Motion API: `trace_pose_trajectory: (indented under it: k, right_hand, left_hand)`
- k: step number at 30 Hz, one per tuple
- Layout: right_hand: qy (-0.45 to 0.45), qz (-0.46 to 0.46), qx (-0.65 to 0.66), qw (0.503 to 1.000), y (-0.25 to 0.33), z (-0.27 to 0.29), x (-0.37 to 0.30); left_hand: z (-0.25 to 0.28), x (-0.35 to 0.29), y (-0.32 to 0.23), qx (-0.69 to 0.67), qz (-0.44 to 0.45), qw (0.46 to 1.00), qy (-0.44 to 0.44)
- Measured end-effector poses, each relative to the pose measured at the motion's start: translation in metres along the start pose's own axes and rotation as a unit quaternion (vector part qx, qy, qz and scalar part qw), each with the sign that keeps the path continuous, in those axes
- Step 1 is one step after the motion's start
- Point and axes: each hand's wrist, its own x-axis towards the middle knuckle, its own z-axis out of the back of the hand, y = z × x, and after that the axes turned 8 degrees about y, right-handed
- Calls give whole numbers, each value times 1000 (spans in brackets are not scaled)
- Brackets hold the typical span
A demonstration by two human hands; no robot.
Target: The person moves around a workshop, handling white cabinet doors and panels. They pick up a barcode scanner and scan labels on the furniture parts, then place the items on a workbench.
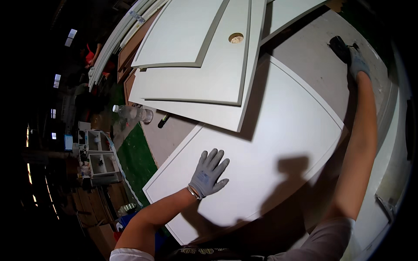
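My left hand (209, 176), in a grey work glove, lies flat with fingers spread on a white panel (278, 117). A narrow border line runs along the panel's edges. At the far right my right arm stretches out, and my gloved right hand (359, 63) is closed round a black power tool (339, 49), which looks like a cordless drill. The tool is by the grey tabletop (305, 37); its front end is hard to make out. Several white boards (187, 87) overlap in a stack beyond my left hand, and the top parts cover the panel's far corner.
One stacked board has a round hole (236, 38). A clear plastic bottle (133, 113) and a small dark tool (163, 120) are left of the stack. White shelf units (102, 156) stand farther left. Another person's arm (96, 54) shows at the upper left.
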Motion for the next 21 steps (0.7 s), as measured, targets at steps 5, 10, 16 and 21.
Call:
trace_pose_trajectory:
  k: [5, 10, 16, 21]
  right_hand:
    - [-23, 63, 76, 995, 13, 7, -14]
    - [-54, 85, -27, 995, 64, 42, -35]
    - [30, 79, 45, 995, 83, -1, -14]
    - [-6, 17, 80, 997, 64, -36, -27]
  left_hand:
    - [4, 1, -6, 11, -7, 1000, -16]
    - [-1, -10, -7, -13, 1, 1000, -28]
    - [-6, -22, -1, 4, 6, 1000, -15]
    - [-10, -14, 10, -6, -17, 1000, -12]
